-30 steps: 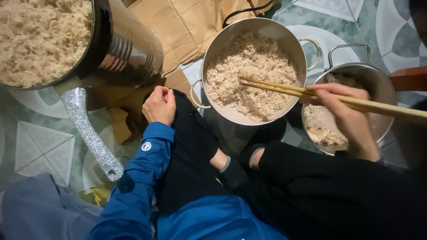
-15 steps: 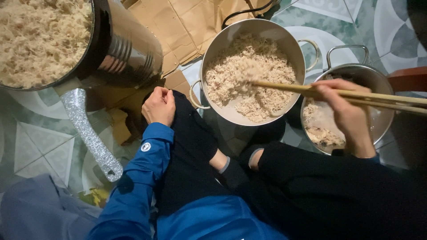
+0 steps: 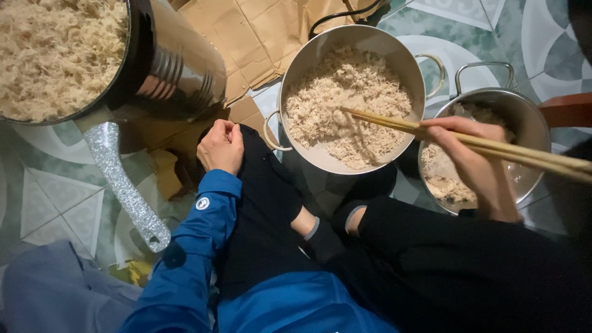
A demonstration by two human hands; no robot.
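While the person is sitting cross-legged on the tiled floor (image 3: 49, 197), the left hand (image 3: 221, 147) is resting on the knee just left of the middle pot (image 3: 351, 98), its fingers (image 3: 229, 129) curled loosely shut and holding nothing. The right hand (image 3: 472, 157) is hovering over the smaller pot (image 3: 493, 145) to the right of the middle pot, fingers closed around long wooden chopsticks (image 3: 431, 132). Their tips are reaching into the shredded food (image 3: 351, 92) filling the middle pot. Well left of it, a large pan (image 3: 154, 68) with a speckled handle is holding more shreds. Brown cardboard (image 3: 259, 31) is lying beyond.
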